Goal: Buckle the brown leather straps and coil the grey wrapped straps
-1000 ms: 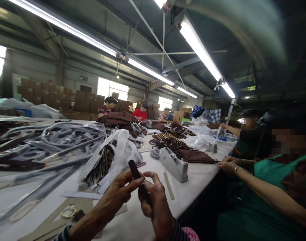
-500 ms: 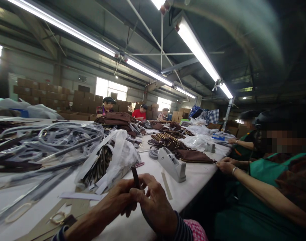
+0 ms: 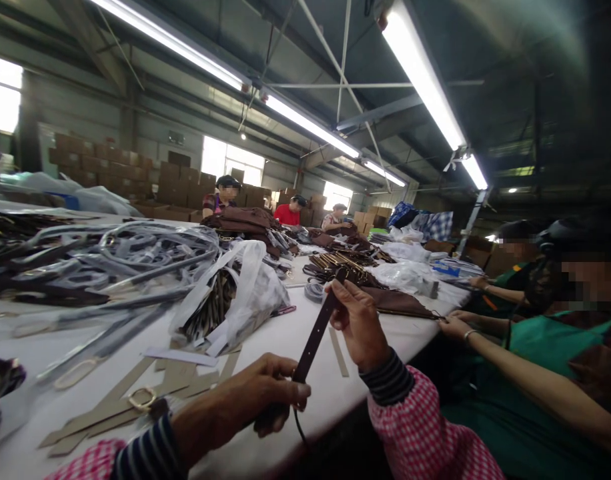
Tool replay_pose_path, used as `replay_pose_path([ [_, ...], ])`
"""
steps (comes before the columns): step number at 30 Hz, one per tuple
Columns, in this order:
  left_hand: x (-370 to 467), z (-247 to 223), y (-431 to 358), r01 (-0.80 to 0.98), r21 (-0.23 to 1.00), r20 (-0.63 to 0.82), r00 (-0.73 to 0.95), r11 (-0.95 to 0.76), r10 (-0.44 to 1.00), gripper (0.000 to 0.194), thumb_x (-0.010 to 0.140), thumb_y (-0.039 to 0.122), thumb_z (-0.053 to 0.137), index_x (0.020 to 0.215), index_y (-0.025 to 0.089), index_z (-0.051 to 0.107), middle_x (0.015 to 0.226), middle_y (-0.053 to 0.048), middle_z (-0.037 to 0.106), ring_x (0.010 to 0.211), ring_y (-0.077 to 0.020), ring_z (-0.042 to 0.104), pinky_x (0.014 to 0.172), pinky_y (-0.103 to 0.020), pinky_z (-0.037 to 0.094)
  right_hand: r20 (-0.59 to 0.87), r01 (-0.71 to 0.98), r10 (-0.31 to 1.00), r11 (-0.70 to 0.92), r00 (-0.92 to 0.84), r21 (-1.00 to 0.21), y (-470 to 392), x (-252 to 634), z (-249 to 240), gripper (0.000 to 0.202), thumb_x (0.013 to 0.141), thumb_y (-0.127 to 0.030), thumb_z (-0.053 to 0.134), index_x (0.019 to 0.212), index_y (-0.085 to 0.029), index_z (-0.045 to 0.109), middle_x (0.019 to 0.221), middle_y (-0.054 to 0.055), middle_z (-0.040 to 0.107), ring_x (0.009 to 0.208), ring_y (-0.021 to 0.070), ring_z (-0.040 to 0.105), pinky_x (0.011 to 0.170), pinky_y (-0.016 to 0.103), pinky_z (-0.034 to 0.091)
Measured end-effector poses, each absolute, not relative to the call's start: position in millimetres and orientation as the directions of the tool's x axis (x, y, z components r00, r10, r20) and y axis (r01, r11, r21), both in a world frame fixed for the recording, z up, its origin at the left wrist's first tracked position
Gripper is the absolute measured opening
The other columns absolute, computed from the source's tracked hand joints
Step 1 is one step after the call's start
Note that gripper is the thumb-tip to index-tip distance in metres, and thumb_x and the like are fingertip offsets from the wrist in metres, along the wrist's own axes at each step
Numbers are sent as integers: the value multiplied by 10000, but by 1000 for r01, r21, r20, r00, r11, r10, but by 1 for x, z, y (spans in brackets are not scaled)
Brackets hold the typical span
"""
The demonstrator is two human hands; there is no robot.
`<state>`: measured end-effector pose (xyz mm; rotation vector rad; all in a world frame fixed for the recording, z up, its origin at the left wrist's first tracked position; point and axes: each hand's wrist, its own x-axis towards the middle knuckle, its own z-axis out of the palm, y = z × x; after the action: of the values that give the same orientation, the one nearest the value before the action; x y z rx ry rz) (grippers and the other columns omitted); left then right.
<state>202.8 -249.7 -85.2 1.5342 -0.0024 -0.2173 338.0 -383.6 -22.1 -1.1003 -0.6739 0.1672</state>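
A dark brown strap (image 3: 315, 337) with a row of small holes is stretched at a slant between my two hands over the table's near edge. My left hand (image 3: 273, 393) pinches its lower part between thumb and fingers, and a thin dark length hangs below. Higher up, my right hand (image 3: 355, 317) grips the strap close to its upper end. Grey-brown card strips (image 3: 180, 380) lie left of my hands, with a gold-coloured buckle (image 3: 142, 399) on them. Beyond my left hand stands a white plastic bag (image 3: 255, 280) full of strips.
Plastic-wrapped straps (image 3: 150, 253) are heaped at the left. Brown pouches (image 3: 400, 301) with zips lie beyond my right hand. At the right a co-worker's hands (image 3: 455, 327) hold a pouch corner. Another strip (image 3: 338, 352) lies on the white table (image 3: 265, 333).
My hands have moved apart, the right one up and to the right, so the strap is now drawn out lengthwise between them. The view has shifted slightly.
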Motion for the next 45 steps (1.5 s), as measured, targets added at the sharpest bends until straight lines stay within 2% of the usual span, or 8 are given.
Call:
replay_pose_path([
  [3, 207, -89, -245, 121, 992, -123, 986, -21, -110, 299, 746, 430, 761, 696, 152, 659, 425, 35, 516, 358, -69, 387, 367, -193, 244, 303, 44, 488, 473, 818, -880, -391, 346, -29, 394, 667, -425, 925, 807, -169, 661, 710, -37, 608, 482, 49, 452, 346, 129, 316],
  [6, 208, -92, -244, 129, 991, -134, 984, -47, -118, 296, 742, 422, 757, 682, 155, 646, 417, 43, 499, 350, -67, 368, 368, -205, 225, 221, -52, 605, 400, 765, -915, -397, 349, -40, 424, 667, -461, 926, 780, -164, 645, 700, -25, 630, 458, 57, 488, 322, 131, 341],
  [13, 211, -89, -245, 211, 977, -211, 977, -18, -15, 300, 666, 419, 783, 722, 167, 628, 435, 31, 553, 347, -74, 389, 357, -197, 257, 186, 34, 721, 221, 667, -975, -412, 353, -42, 421, 780, -525, 846, 864, -138, 702, 671, 30, 691, 508, 131, 659, 336, 139, 420],
  [21, 208, -102, -251, 222, 972, -228, 971, -78, -72, 305, 717, 423, 759, 851, 190, 616, 456, 59, 551, 363, -76, 374, 364, -195, 256, 148, 126, 834, 94, 531, -987, -419, 340, -38, 571, 916, -664, 628, 940, -108, 755, 717, 97, 734, 556, 161, 699, 369, 148, 432],
  [30, 207, -102, -252, 214, 967, -225, 972, -140, -70, 300, 691, 429, 746, 715, 195, 558, 445, 56, 507, 385, -80, 371, 381, -216, 237, 109, 88, 810, 71, 576, -994, -416, 333, -40, 576, 898, -650, 624, 979, -97, 766, 725, 93, 726, 537, 155, 686, 348, 145, 400],
  [35, 209, -104, -251, 235, 964, -242, 969, -125, -47, 318, 683, 444, 750, 789, 196, 582, 441, 63, 517, 384, -86, 366, 387, -221, 238, 27, -66, 745, 95, 667, -993, -414, 334, -48, 546, 811, -626, 697, 1001, -115, 727, 721, 85, 742, 497, 160, 683, 340, 151, 390],
  [39, 210, -108, -250, 248, 961, -256, 965, -120, -57, 315, 676, 438, 750, 775, 197, 573, 433, 66, 505, 379, -86, 358, 384, -226, 228, 24, -54, 741, 81, 671, -995, -414, 332, -50, 560, 826, -642, 675, 1015, -117, 722, 736, 87, 748, 494, 147, 676, 353, 150, 379],
  [45, 210, -110, -250, 250, 963, -257, 965, -96, -59, 313, 678, 427, 768, 773, 196, 578, 432, 79, 475, 381, -86, 353, 388, -227, 220, 6, 61, 799, -39, 601, -997, -414, 328, -51, 334, 771, -420, 815, 900, -141, 684, 701, 31, 722, 505, 115, 661, 357, 127, 373],
])
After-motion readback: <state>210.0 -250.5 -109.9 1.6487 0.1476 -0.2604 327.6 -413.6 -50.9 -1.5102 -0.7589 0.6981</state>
